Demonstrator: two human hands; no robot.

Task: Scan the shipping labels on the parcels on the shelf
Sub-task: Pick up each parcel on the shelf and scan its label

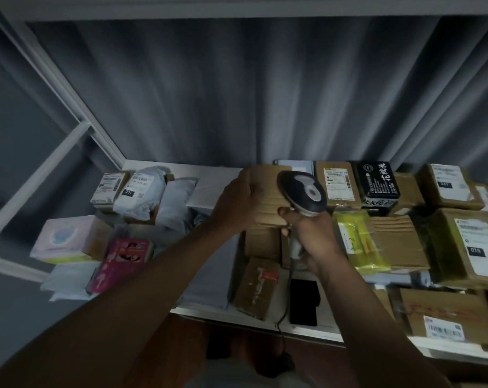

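Observation:
My left hand (238, 198) grips the left side of a brown cardboard parcel (266, 203), held above the white shelf (209, 172); no label shows on its visible face. My right hand (311, 238) holds the handle of a black and grey barcode scanner (303, 191), whose head sits right in front of that parcel. The scanner's cable (286, 301) hangs down past the shelf's front edge. Labelled boxes (336, 183) lie on the shelf to the right.
Left on the shelf lie a white poly bag (140, 191), a small labelled box (109, 187), a pastel box (66, 239) and a pink package (123, 261). A black box (377, 183), a yellow-green bag (359, 242) and several cartons crowd the right. Grey curtain behind.

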